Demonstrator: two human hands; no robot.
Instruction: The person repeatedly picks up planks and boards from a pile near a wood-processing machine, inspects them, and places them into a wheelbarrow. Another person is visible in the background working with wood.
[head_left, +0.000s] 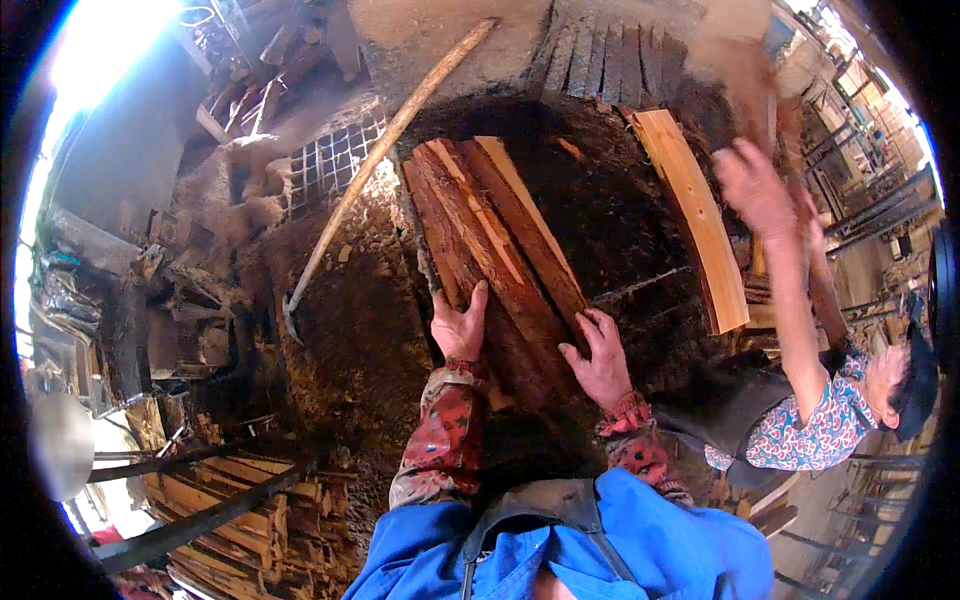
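A bundle of rough wooden slabs [497,245] with dark reddish-brown bark lies lengthwise in front of me, pale cut wood showing along some edges. My left hand [460,325] grips the bundle's left edge, with its thumb pointing up along the bark. On the right edge, my right hand [603,358] has its fingers curled against the outermost slab and its thumb toward the near end. The undersides of the slabs and some fingertips are hidden. A separate pale sawn board [695,220] lies farther right, apart from my hands.
A long wooden-handled hook tool [385,140] leans at the left. A co-worker [790,420] stands on the right, an arm reaching past the pale board. Grey slats [610,62] lie at the back; split wood [225,510] is piled at lower left. Metal mesh [335,160] sits behind the tool.
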